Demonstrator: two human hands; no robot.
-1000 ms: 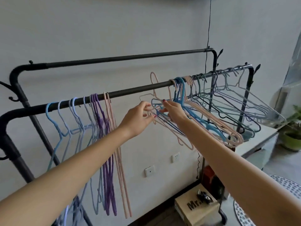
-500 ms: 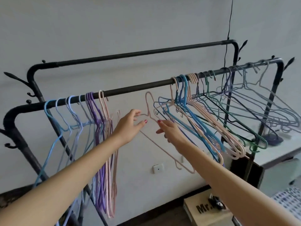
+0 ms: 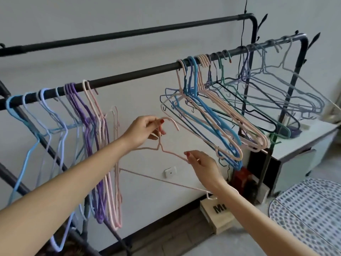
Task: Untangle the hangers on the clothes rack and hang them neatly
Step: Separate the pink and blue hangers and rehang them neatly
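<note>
A black clothes rack has a front rail (image 3: 140,74) and a rear rail (image 3: 129,34). On the left of the front rail hang sorted hangers (image 3: 88,130): blue, lilac, purple and pink. On the right a tangled bunch of hangers (image 3: 221,115) in pink, blue, green and grey leans sideways. Between the two groups a loose pink hanger (image 3: 162,179) is off the rail. My left hand (image 3: 143,131) pinches its neck below the hook. My right hand (image 3: 202,164) grips its right shoulder wire.
A white cabinet (image 3: 302,145) stands under the rack's right end. A cardboard box (image 3: 217,217) lies on the floor by the wall, and a spotted round mat (image 3: 310,213) lies at the right. Wall sockets sit low on the grey wall.
The pink hanger has come free of the tangled bunch and moved down and left. Both hands now hold it below the rail, and the view has shifted left.
</note>
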